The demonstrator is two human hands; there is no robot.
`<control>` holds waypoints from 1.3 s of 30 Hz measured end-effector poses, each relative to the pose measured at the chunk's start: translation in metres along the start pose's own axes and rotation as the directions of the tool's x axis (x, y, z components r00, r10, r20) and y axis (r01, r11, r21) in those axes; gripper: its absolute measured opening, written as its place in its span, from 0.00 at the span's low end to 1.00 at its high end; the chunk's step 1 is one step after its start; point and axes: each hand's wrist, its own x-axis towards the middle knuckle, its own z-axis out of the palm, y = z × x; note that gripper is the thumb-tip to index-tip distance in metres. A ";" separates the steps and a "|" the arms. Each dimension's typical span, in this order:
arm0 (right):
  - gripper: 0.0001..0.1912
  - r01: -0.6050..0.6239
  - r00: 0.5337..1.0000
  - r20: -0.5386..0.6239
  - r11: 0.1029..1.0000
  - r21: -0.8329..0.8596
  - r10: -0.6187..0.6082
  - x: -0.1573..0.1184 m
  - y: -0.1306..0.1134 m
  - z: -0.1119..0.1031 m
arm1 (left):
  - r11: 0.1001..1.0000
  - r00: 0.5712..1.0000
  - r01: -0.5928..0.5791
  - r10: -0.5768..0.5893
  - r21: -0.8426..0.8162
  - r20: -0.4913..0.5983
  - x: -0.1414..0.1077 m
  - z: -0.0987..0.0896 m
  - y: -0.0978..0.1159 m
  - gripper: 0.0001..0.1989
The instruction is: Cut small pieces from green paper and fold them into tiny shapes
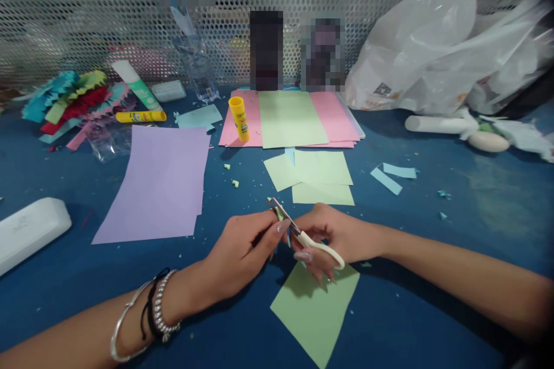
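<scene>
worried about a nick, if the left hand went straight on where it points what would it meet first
Likely the scissors, slanting just ahead of the left hand, then the right hand; how they line up in depth is unclear.

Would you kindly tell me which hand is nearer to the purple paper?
The left hand: it is beyond the purple paper's lower right corner in the picture, not touching it; the right hand, holding the scissors, is farther right.
</scene>
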 end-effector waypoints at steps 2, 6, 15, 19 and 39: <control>0.13 0.006 1.000 -0.002 1.000 -0.011 -0.006 0.000 0.001 0.000 | 1.000 1.000 0.002 -0.002 0.018 0.019 -0.001 -0.001 0.002 0.17; 0.12 0.033 0.999 -0.016 0.997 -0.063 -0.035 0.001 0.003 0.000 | 0.998 0.999 -0.028 0.026 0.056 0.033 -0.003 -0.002 0.004 0.15; 0.10 0.022 0.999 -0.044 0.994 -0.105 -0.027 0.001 0.000 0.003 | 0.999 1.000 -0.019 0.019 0.037 -0.002 -0.004 -0.001 0.005 0.14; 0.10 0.062 0.997 -0.034 0.985 -0.162 -0.068 0.001 0.001 0.002 | 0.997 0.998 -0.044 0.046 0.065 -0.034 -0.004 0.000 0.005 0.15; 0.09 0.091 0.992 -0.055 0.936 -0.340 -0.117 0.002 0.002 0.001 | 0.999 0.985 -0.051 0.053 0.013 -0.163 -0.005 0.003 0.003 0.17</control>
